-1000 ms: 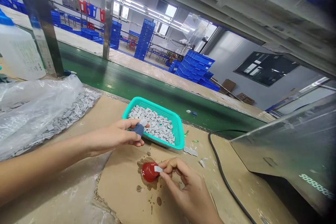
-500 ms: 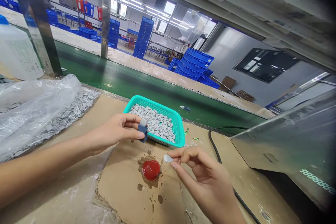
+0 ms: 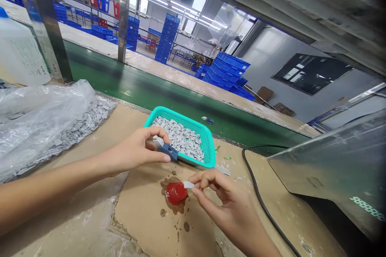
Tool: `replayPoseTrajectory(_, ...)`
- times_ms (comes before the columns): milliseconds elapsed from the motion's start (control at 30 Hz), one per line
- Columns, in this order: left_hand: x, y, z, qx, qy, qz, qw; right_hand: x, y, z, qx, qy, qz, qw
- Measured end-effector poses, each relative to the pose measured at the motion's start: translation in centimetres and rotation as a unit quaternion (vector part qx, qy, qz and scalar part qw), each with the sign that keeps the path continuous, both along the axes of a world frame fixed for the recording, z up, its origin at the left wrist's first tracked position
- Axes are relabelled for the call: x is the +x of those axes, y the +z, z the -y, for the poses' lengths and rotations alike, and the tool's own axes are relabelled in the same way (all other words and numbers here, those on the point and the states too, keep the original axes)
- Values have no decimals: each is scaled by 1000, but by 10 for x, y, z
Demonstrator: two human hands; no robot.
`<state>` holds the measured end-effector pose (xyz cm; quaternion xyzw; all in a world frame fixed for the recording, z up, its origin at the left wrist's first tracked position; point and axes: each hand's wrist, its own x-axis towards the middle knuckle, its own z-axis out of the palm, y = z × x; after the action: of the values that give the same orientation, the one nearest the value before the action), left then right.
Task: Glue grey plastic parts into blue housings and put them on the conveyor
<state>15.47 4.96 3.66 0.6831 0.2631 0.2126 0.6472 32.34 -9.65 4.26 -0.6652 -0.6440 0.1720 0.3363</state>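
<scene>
My left hand [image 3: 147, 147] grips a small dark blue plastic part [image 3: 167, 151] with a pale grey piece [image 3: 158, 141] at its end, in front of the basket's near side. Between the thumb and fingers of my right hand [image 3: 217, 192] is a small flat light grey plastic piece [image 3: 189, 185]. Its tip is at the right edge of a wet, shiny red cup-like object [image 3: 176, 193]; whether they touch I cannot tell. Dark wet spots surround the red object on the cardboard [image 3: 144, 217]. A turquoise basket [image 3: 210, 150] holds many similar grey pieces [image 3: 181, 136].
A clear plastic bag [image 3: 45, 116] with grey pieces lies at left, near a white jug [image 3: 22, 54]. Beyond the basket runs a green conveyor belt [image 3: 144, 84] carrying a small blue-and-white part [image 3: 208, 120]. A black cable [image 3: 256, 192] and a metal panel [image 3: 325, 168] are at right.
My right hand has moved the grey piece left to the red object's edge. My left hand has turned the blue part from upright to lying more sideways. The view has shifted slightly.
</scene>
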Motion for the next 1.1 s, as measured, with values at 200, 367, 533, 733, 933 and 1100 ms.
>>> replayPoseTrajectory(200,1,1,5,57,-14,5,998,3,2,-2,17,-9,-37,999)
replayPoseTrajectory(367,2,-1,10,79,-11,9,997,1,6,-7,18,-4,-73,997)
replayPoseTrajectory(533,2,-4,16,101,-13,8,995,-13,13,-18,95,-14,-110,989)
replayPoseTrajectory(733,0,-5,21,116,-18,6,993,-27,9,-29,152,-7,-17,988)
replayPoseTrajectory(933,2,-4,21,19,-7,65,998,-27,3,-32,168,28,-46,984)
replayPoseTrajectory(1100,4,-2,23,-88,26,111,990,-29,-1,-30,181,34,-58,981)
